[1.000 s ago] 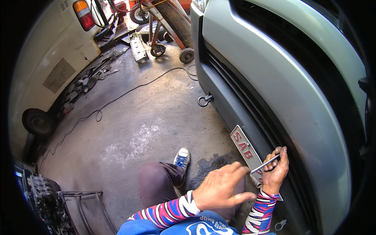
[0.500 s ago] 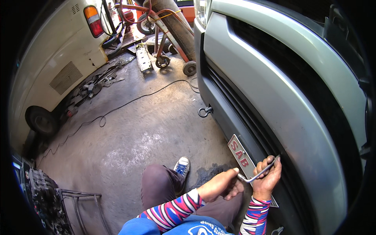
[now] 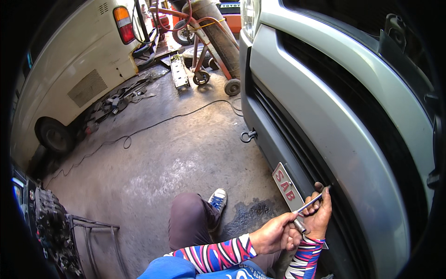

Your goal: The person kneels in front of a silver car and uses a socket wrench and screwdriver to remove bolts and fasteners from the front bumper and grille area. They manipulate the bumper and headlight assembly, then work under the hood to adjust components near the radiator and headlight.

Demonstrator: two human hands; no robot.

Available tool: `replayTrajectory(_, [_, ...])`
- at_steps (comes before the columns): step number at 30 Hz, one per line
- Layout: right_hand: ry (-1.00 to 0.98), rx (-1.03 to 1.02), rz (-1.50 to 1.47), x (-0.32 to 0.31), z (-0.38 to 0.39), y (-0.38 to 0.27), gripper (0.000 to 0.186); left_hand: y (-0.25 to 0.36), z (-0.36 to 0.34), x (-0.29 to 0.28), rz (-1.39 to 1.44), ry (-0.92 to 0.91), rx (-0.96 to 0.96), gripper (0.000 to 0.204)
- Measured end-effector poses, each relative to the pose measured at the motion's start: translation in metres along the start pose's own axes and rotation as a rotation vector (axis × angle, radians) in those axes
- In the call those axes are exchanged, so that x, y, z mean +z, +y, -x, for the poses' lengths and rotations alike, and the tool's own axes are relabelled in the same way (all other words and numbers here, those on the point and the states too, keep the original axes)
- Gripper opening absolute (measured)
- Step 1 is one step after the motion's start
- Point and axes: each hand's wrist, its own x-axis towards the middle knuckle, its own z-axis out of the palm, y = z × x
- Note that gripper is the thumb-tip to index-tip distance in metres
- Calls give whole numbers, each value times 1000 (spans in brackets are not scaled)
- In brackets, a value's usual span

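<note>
An L-shaped socket wrench [image 3: 310, 203] reaches from my hands toward the dark slot of a silver vehicle's front bumper [image 3: 297, 95]. My left hand [image 3: 272, 236] pinches the wrench at its bend, with the short socket end angled down beside the fingers. Around the far part of the shaft, close against the grille, my right hand [image 3: 318, 219] keeps its fingers curled. What the far tip sits on is hidden in the slot. Just left of my right hand is a pale licence plate [image 3: 284, 183] with red characters, partly covered by that hand.
A tow shackle [image 3: 248, 136] juts from the bumper. At left stands a cream van [image 3: 69, 60] with scrap pieces [image 3: 121, 96] alongside. A cable [image 3: 162, 120] crosses the floor. Far back is a wheeled cylinder trolley [image 3: 204, 39]; a metal stand [image 3: 95, 223] is near left.
The wrench has turned: its bent socket end now points down toward me instead of left. My left hand has moved right, closer to my right hand. The whole view has shifted slightly.
</note>
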Motion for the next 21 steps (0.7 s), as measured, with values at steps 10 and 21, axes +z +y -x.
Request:
replayTrajectory(10, [59, -19, -47, 1, -4, 7, 30, 11, 37, 14, -1803, 593, 951, 51])
replayTrajectory(21, [-34, -2, -90, 3, -5, 6, 34, 24, -3, 0, -167, 334, 200, 69])
